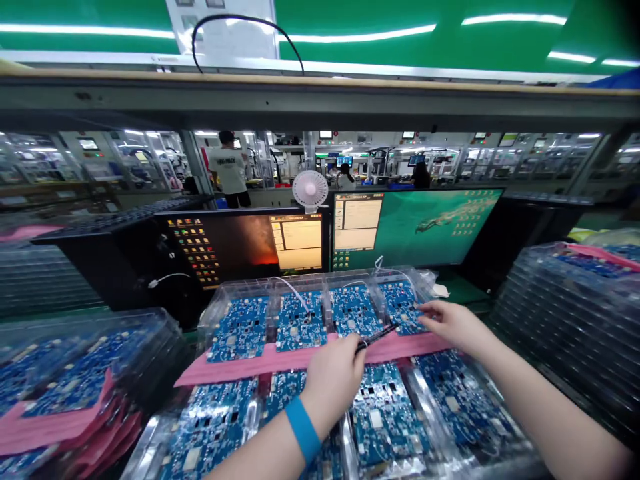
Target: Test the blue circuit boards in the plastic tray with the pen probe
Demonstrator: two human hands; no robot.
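The blue rectangular circuit board (398,301) at the far right of the clear plastic tray (207,321) lies in its compartment, a thin white cable (406,275) looping over its far end. The other boards in view in the tray also lie in compartments; judging by this, placement looks done, but whether any board is finished cannot be told. This one seems partway through handling, with fingers and tool both at it.

It lies just left of the right hand (450,325), whose thumb and forefinger are bent at its right edge; whether they pinch anything cannot be told. It is far and right of the left hand (333,375), which grips slim black tweezers (379,335), tips near the board's near-left corner.

Nearer, a pink flat strip (295,360) crosses the tray between rows. Beyond stand two monitors (240,243).
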